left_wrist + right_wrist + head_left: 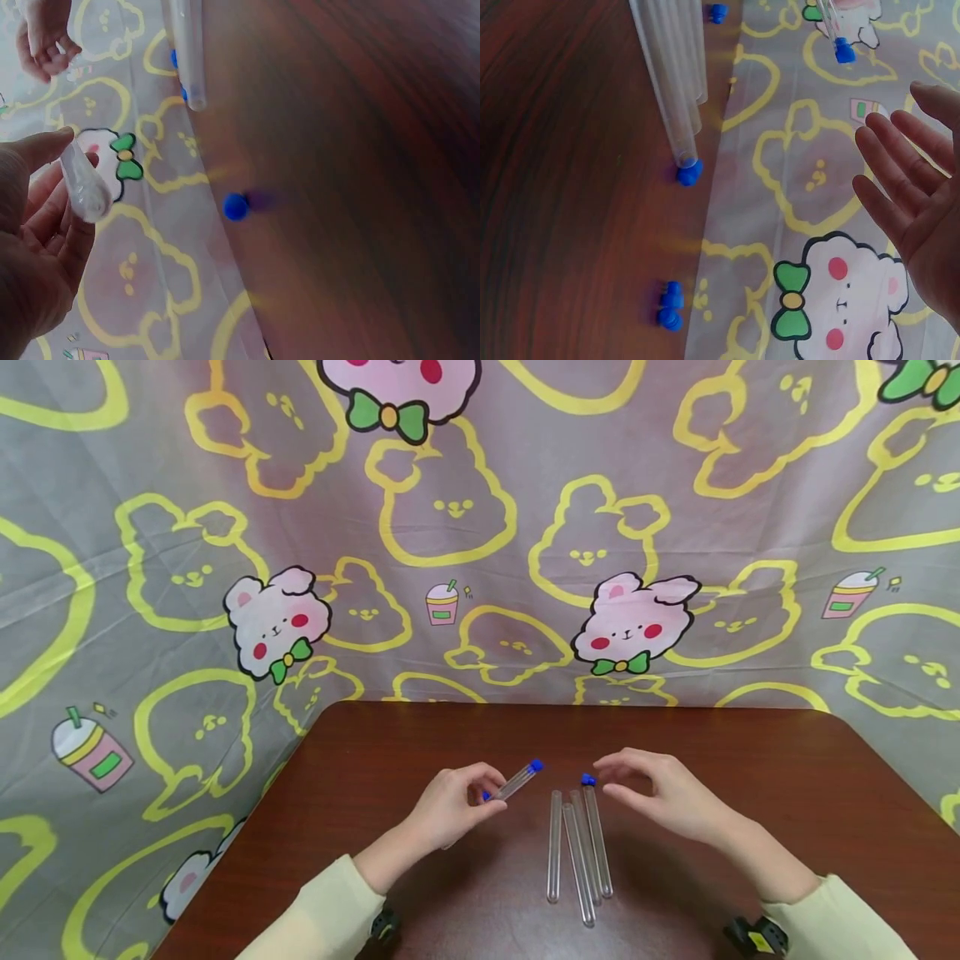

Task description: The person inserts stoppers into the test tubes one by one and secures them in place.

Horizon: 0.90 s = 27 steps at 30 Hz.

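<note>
A clear test tube with a blue stopper (pixel 517 782) is pinched in my left hand (pixel 453 806), its stoppered end tilted up and to the right. The left wrist view shows the rounded end of this tube (pixel 88 193) between thumb and fingers. My right hand (pixel 667 793) is raised over the table with relaxed, slightly bent fingers and holds nothing. Just left of its fingertips lies a blue stopper (pixel 588 780), by the ends of several clear test tubes (pixel 555 847) lying side by side. Another blue stopper (pixel 235 206) rests on the table near my left hand.
Two more blue stoppers (pixel 671 306) lie together on the table in the right wrist view. The brown wooden table (pixel 750 743) ends at the back against a grey patterned cloth (pixel 517 585), which also hangs along the sides.
</note>
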Each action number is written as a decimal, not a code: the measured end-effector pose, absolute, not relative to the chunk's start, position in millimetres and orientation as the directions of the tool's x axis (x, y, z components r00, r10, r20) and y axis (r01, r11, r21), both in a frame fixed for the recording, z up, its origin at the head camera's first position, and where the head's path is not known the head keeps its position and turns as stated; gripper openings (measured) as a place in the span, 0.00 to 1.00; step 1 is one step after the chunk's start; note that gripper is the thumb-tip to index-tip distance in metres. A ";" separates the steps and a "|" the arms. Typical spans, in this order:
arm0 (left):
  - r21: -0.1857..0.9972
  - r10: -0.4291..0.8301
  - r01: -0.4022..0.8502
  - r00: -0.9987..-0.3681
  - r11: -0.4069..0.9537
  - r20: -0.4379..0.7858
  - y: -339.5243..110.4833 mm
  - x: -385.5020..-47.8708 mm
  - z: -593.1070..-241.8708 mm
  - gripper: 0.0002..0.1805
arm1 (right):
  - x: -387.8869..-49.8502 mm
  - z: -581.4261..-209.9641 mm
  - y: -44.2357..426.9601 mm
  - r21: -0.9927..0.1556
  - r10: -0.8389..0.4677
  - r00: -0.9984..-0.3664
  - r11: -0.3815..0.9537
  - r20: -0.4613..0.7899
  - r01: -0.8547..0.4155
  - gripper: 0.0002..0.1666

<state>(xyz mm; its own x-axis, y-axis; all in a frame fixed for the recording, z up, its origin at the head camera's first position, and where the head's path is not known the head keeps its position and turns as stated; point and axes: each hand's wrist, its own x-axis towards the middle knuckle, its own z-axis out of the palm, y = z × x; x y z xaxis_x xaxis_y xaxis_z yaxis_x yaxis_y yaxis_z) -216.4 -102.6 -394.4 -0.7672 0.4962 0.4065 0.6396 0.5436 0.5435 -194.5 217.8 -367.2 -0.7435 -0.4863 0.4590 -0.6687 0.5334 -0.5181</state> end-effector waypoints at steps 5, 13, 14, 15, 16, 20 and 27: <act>0.593 0.460 0.598 -0.799 0.539 0.387 -117.1 -220.9 -400.9 0.13 | -195.0 -372.0 223.7 -0.507 -0.480 -0.754 0.557 0.449 -0.657 0.16; 0.597 0.439 0.586 -0.809 0.548 0.391 -137.4 -225.2 -409.0 0.14 | -194.0 -379.1 232.1 -0.508 -0.482 -0.766 0.573 0.426 -0.643 0.15; 0.593 0.437 0.585 -0.810 0.552 0.392 -139.9 -225.6 -409.7 0.14 | -193.9 -380.0 233.1 -0.504 -0.483 -0.763 0.573 0.429 -0.646 0.15; 0.589 0.431 0.582 -0.813 0.561 0.392 -142.4 -226.1 -410.4 0.15 | -193.8 -380.9 234.0 -0.499 -0.485 -0.760 0.573 0.433 -0.650 0.15; 0.586 0.426 0.578 -0.815 0.568 0.393 -144.9 -226.8 -411.3 0.15 | -193.6 -381.9 234.8 -0.494 -0.487 -0.756 0.573 0.438 -0.654 0.14; 0.584 0.385 0.534 -0.845 0.611 0.371 -154.3 -229.7 -413.9 0.16 | -192.9 -384.9 237.7 -0.477 -0.492 -0.746 0.573 0.450 -0.666 0.13; 0.587 0.367 0.451 -0.892 0.672 0.265 -165.4 -235.7 -418.2 0.18 | -191.5 -389.0 241.0 -0.457 -0.500 -0.732 0.572 0.463 -0.681 0.14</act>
